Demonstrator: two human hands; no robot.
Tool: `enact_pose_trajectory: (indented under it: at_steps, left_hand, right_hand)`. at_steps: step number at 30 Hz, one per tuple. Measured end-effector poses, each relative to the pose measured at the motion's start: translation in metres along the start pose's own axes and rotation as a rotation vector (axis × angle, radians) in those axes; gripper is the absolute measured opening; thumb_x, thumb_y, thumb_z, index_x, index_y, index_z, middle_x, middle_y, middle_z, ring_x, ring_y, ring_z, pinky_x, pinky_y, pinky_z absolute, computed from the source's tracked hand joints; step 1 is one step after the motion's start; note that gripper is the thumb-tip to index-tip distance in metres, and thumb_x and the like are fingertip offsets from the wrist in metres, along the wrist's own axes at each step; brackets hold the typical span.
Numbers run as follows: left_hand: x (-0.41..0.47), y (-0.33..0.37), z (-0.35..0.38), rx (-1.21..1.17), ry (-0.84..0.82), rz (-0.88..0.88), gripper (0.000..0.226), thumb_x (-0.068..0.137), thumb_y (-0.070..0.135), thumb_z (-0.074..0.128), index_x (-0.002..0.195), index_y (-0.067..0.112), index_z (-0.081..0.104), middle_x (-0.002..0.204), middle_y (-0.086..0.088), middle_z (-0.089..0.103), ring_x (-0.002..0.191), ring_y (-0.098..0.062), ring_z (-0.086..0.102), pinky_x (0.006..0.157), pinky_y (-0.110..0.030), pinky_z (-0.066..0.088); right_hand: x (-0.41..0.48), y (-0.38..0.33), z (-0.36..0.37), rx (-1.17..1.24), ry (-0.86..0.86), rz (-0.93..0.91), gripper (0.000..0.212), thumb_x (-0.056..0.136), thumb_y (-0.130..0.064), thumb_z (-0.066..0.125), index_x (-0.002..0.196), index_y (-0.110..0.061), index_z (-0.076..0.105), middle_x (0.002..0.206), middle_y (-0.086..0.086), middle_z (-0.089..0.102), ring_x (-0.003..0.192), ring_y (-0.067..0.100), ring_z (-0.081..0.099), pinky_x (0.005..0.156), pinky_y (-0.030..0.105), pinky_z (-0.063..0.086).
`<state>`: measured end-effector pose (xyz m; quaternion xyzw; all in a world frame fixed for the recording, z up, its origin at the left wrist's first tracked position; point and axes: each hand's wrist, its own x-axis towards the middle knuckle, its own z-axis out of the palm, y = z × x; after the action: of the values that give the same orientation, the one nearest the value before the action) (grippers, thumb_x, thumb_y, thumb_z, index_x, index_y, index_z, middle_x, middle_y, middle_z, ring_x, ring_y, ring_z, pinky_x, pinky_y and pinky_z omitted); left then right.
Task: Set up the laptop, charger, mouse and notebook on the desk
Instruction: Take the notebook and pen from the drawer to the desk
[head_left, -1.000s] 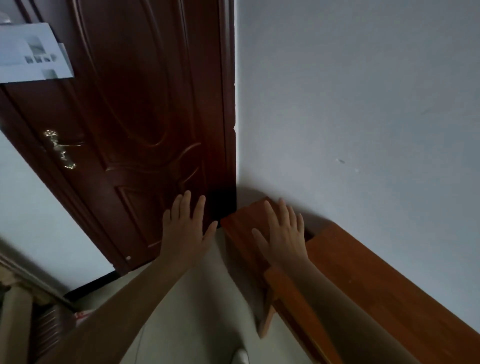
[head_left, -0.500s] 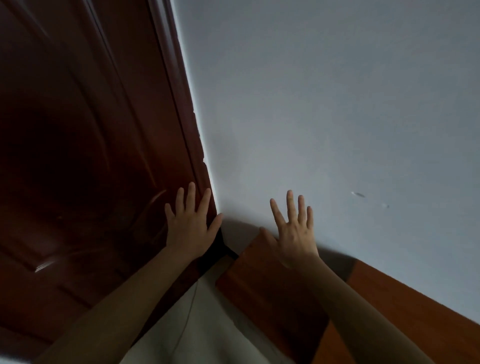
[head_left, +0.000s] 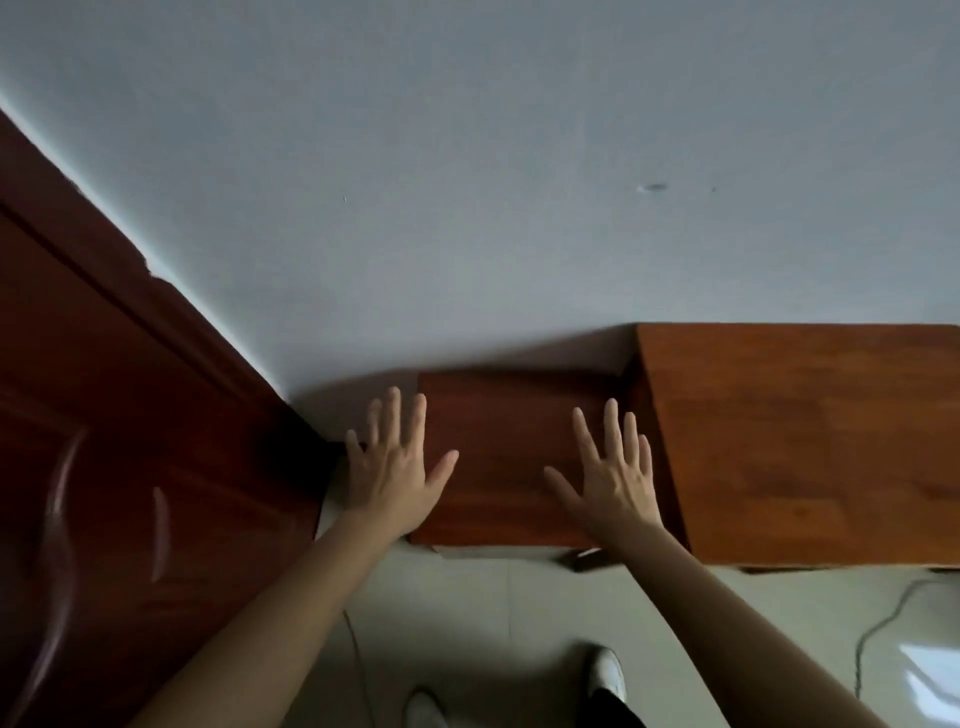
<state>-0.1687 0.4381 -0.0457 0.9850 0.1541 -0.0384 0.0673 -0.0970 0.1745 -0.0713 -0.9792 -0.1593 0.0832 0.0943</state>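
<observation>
A reddish-brown wooden desk (head_left: 800, 447) stands against the pale wall, with a lower, darker wooden section (head_left: 509, 457) at its left end. My left hand (head_left: 395, 462) is held out flat with fingers spread, over the left edge of that lower section. My right hand (head_left: 613, 473) is also spread flat, over the lower section's right part. Both hands hold nothing. No laptop, charger, mouse or notebook is in view.
A dark brown panelled door (head_left: 119, 467) fills the left side, close to the desk's lower section. A thin cable (head_left: 878, 629) lies on the pale tiled floor at the lower right. White shoes (head_left: 608, 670) show below, between my arms.
The view has swung to the right and down, so the door slid left and the desk now lies straight ahead. Both hands stay spread and empty.
</observation>
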Motion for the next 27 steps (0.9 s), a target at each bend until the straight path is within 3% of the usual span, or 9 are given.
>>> enact_pose_trajectory:
  at_steps: [3, 6, 10, 12, 15, 19, 21, 24, 27]
  left_hand:
    - [-0.016, -0.006, 0.046, -0.062, -0.065, -0.016, 0.089, 0.091, 0.072, 0.033, 0.158, 0.019, 0.007, 0.165, -0.017, 0.009, 0.149, -0.038, 0.015, 0.112, -0.06, 0.029]
    - [-0.029, -0.006, 0.105, -0.363, -0.083, -0.144, 0.093, 0.088, 0.072, 0.034, 0.158, 0.019, 0.002, 0.165, -0.016, 0.01, 0.149, -0.036, 0.016, 0.115, -0.055, 0.028]
    - [-0.047, -0.004, 0.184, -0.646, 0.009, -0.379, 0.094, 0.09, 0.065, 0.043, 0.158, 0.016, 0.003, 0.166, -0.012, 0.008, 0.151, -0.029, 0.011, 0.119, -0.042, 0.019]
    - [-0.054, -0.003, 0.231, -0.797, 0.034, -0.549, 0.089, 0.094, 0.062, 0.042, 0.158, 0.015, 0.0, 0.166, -0.011, 0.006, 0.152, -0.026, 0.009, 0.117, -0.034, 0.013]
    - [-0.057, -0.004, 0.284, -0.949, 0.055, -0.685, 0.085, 0.098, 0.057, 0.042, 0.157, 0.01, 0.001, 0.165, -0.014, 0.008, 0.152, -0.025, 0.012, 0.122, -0.035, 0.012]
    - [-0.059, -0.008, 0.323, -1.02, 0.117, -0.675, 0.066, 0.1, 0.054, 0.042, 0.149, 0.013, 0.03, 0.152, -0.006, 0.039, 0.139, -0.018, 0.039, 0.116, -0.035, 0.03]
    - [-0.059, -0.007, 0.333, -1.018, 0.099, -0.671, 0.064, 0.098, 0.063, 0.034, 0.141, 0.018, 0.043, 0.14, 0.011, 0.047, 0.126, -0.005, 0.045, 0.103, -0.021, 0.035]
    - [-0.057, -0.003, 0.34, -1.037, 0.117, -0.672, 0.07, 0.094, 0.069, 0.027, 0.14, 0.02, 0.048, 0.11, 0.028, 0.044, 0.099, 0.019, 0.038, 0.076, 0.006, 0.024]
    - [-0.053, 0.004, 0.341, -1.033, 0.219, -0.649, 0.075, 0.092, 0.069, 0.026, 0.142, 0.017, 0.046, 0.115, 0.028, 0.041, 0.098, 0.028, 0.033, 0.078, 0.01, 0.022]
  right_hand:
    - [-0.036, 0.007, 0.04, 0.04, -0.091, 0.088, 0.091, 0.09, -0.079, 0.028, 0.158, -0.034, -0.011, 0.169, 0.01, -0.011, 0.155, 0.033, -0.005, 0.125, 0.051, 0.012]
    - [-0.061, 0.019, 0.096, 0.163, -0.134, 0.179, 0.091, 0.09, -0.08, 0.029, 0.158, -0.035, -0.012, 0.17, 0.006, -0.003, 0.156, 0.029, 0.006, 0.121, 0.049, 0.022]
    - [-0.086, 0.033, 0.17, 0.308, 0.025, 0.217, 0.08, 0.095, -0.061, 0.05, 0.158, -0.026, 0.014, 0.164, 0.007, 0.023, 0.143, 0.032, 0.037, 0.1, 0.05, 0.051]
    - [-0.095, 0.04, 0.214, 0.395, 0.103, 0.246, 0.077, 0.095, -0.052, 0.056, 0.156, -0.02, 0.022, 0.157, 0.011, 0.033, 0.132, 0.034, 0.049, 0.086, 0.046, 0.056]
    - [-0.096, 0.049, 0.266, 0.582, 0.185, 0.371, 0.073, 0.095, -0.041, 0.062, 0.153, -0.012, 0.028, 0.148, 0.014, 0.039, 0.126, 0.033, 0.052, 0.093, 0.05, 0.053]
    - [-0.08, 0.059, 0.304, 0.798, 0.243, 0.615, 0.077, 0.096, -0.039, 0.064, 0.156, -0.012, 0.022, 0.149, 0.011, 0.036, 0.135, 0.024, 0.044, 0.106, 0.053, 0.044]
    - [-0.07, 0.067, 0.315, 0.885, 0.227, 0.686, 0.084, 0.096, -0.036, 0.062, 0.159, -0.014, 0.012, 0.157, 0.01, 0.027, 0.143, 0.025, 0.037, 0.112, 0.053, 0.04]
    - [-0.056, 0.078, 0.318, 0.987, 0.228, 0.718, 0.091, 0.085, -0.023, 0.053, 0.16, -0.013, 0.003, 0.162, 0.013, 0.019, 0.148, 0.029, 0.029, 0.118, 0.052, 0.033]
    - [-0.044, 0.081, 0.316, 1.05, 0.268, 0.726, 0.094, 0.076, -0.016, 0.046, 0.159, -0.008, 0.002, 0.162, 0.015, 0.017, 0.148, 0.03, 0.03, 0.119, 0.051, 0.031]
